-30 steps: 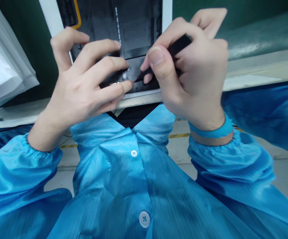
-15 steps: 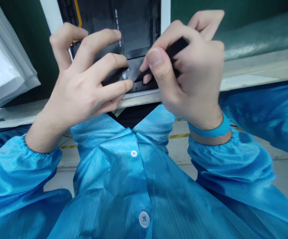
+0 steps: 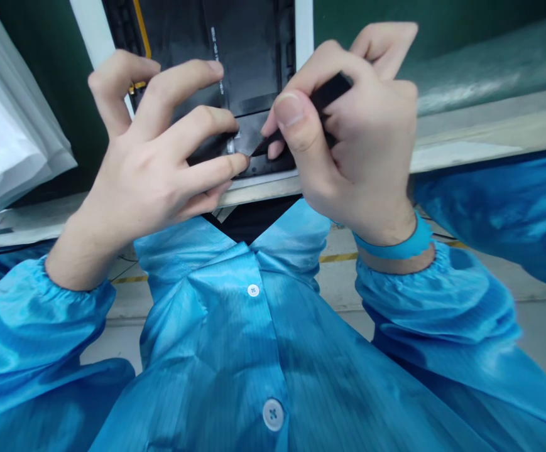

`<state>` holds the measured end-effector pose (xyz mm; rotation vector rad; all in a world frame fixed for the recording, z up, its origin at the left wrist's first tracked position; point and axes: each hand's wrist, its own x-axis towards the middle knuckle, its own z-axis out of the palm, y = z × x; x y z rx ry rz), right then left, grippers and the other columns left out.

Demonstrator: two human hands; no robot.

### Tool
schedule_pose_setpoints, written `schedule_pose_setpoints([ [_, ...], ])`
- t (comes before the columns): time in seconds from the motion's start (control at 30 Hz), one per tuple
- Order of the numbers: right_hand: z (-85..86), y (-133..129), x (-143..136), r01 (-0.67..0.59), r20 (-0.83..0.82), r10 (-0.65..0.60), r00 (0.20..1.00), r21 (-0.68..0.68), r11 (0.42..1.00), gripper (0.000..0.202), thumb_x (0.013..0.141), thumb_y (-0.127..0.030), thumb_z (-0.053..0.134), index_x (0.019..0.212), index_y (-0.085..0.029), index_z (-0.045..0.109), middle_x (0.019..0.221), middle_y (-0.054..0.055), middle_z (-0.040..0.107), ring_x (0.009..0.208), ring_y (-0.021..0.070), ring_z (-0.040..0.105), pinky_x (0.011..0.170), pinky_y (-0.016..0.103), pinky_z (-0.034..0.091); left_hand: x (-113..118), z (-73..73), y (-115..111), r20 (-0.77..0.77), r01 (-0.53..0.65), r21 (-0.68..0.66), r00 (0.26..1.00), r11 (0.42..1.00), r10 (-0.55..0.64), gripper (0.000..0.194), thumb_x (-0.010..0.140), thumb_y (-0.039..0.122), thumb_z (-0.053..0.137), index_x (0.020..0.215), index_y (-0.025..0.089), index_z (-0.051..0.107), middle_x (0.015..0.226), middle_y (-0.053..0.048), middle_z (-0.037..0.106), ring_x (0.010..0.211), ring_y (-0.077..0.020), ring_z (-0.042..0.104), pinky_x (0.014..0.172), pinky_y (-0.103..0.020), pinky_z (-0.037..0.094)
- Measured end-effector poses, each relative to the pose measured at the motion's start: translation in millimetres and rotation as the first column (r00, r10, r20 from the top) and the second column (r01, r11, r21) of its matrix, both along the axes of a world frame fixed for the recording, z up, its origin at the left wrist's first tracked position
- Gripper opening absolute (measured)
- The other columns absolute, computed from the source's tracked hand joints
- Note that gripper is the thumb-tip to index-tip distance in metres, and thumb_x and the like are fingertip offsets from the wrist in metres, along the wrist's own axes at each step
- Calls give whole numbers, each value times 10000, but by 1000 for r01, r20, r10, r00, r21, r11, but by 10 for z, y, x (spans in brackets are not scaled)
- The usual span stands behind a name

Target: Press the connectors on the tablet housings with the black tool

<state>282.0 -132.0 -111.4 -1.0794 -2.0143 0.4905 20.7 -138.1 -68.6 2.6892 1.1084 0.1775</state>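
A flat black electronic device point(image 3: 254, 59), with its inner side showing, lies at the top centre. White print and an orange flex cable point(image 3: 142, 31) mark it. My left hand point(image 3: 152, 154) is spread over its left and near part, fingers apart and bent, with fingertips touching or just above it. My right hand point(image 3: 352, 135) pinches black pointed tweezers point(image 3: 333, 91), slanting down to the left. Their tip meets the device close to my left index fingertip. What lies right at the tip is too small to make out.
White sheets or bags point(image 3: 9, 113) are heaped at the left on the dark green mat point(image 3: 465, 50). A pale bench edge point(image 3: 465, 138) runs across in front of my body. White strips point(image 3: 305, 31) border the device.
The device and both hands appear shifted slightly to the left and down in the view. My grip on the tweezers and the spread of my left fingers look the same.
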Motion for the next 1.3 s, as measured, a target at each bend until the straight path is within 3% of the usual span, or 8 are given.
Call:
schedule_pose_setpoints([
  [0.13, 15, -2, 5, -18, 22, 18, 1000, 8, 1000, 287, 1196, -325, 419, 967, -331, 593, 818, 17, 751, 945, 293, 704, 1055, 555, 551, -63, -55, 26, 43, 69, 74, 996, 995, -73, 290, 1176, 503, 675, 1364, 333, 815, 1617, -25, 697, 1692, -435, 434, 1285, -743, 311],
  [0.27, -35, 3, 1, -21, 48, 20, 999, 33, 999, 312, 1209, -348, 373, 989, -312, 591, 844, 26, 753, 957, 295, 691, 1046, 564, 542, -42, -45, 12, -25, 111, 149, 994, 983, -108, 276, 1190, 463, 644, 1380, 348, 808, 1608, -37, 707, 1684, -429, 466, 1249, -740, 396],
  [0.5, -15, 34, 48, -31, 131, 34, 991, -19, 999, 429, 1194, -555, 349, 991, -296, 624, 953, 89, 723, 1119, 374, 633, 1116, 685, 459, 120, 54, -53, -7, 8, 102, 1000, 995, -7, 249, 1182, 440, 628, 1349, 358, 794, 1544, -54, 739, 1672, -416, 489, 1285, -731, 409],
  [0.63, 13, 96, 62, -83, 195, 78, 978, 14, 996, 403, 1206, -516, 338, 1003, -306, 616, 1006, 61, 746, 1088, 345, 654, 1100, 640, 476, 177, 37, -36, 53, -67, 150, 997, 986, 60, 212, 1152, 463, 676, 1241, 329, 814, 1571, -46, 717, 1660, -435, 483, 1268, -743, 380],
  [0.8, 28, 96, 11, -36, 59, 40, 997, -56, 998, 288, 1210, -368, 472, 1026, -275, 673, 800, 0, 749, 954, 274, 686, 1115, 572, 480, 107, -71, -65, 107, -28, 92, 994, 995, 18, 241, 1171, 471, 656, 1103, 322, 833, 1541, -33, 747, 1636, -432, 512, 1236, -764, 385],
  [0.93, 51, 62, -24, 32, 4, -32, 999, -125, 992, 306, 1206, -338, 492, 962, -281, 667, 750, -23, 719, 951, 251, 749, 1119, 541, 459, 3, -170, -107, 81, -40, 86, 996, 996, 33, 239, 1194, 487, 618, 1165, 366, 822, 1457, -9, 801, 1591, -378, 578, 1207, -725, 418],
  [1.1, 21, 65, -68, 114, -83, -129, 988, -166, 980, 305, 1161, -282, 496, 867, -313, 570, 723, -44, 721, 706, 220, 655, 1067, 525, 472, -4, -155, -162, 29, -34, 116, 999, 993, 31, 253, 1209, 435, 576, 1258, 420, 823, 1453, 11, 816, 1462, -333, 693, 1193, -691, 443],
  [1.3, -153, 47, -69, 131, -155, -156, 975, -160, 978, 369, 1185, -527, 434, 889, -334, 542, 708, -14, 706, 665, 261, 686, 852, 532, 479, 10, -90, -194, 69, -151, -30, 986, 988, 153, 325, 1169, 464, 551, 1234, 470, 869, 1379, -27, 827, 1378, -386, 687, 1175, -726, 420],
])
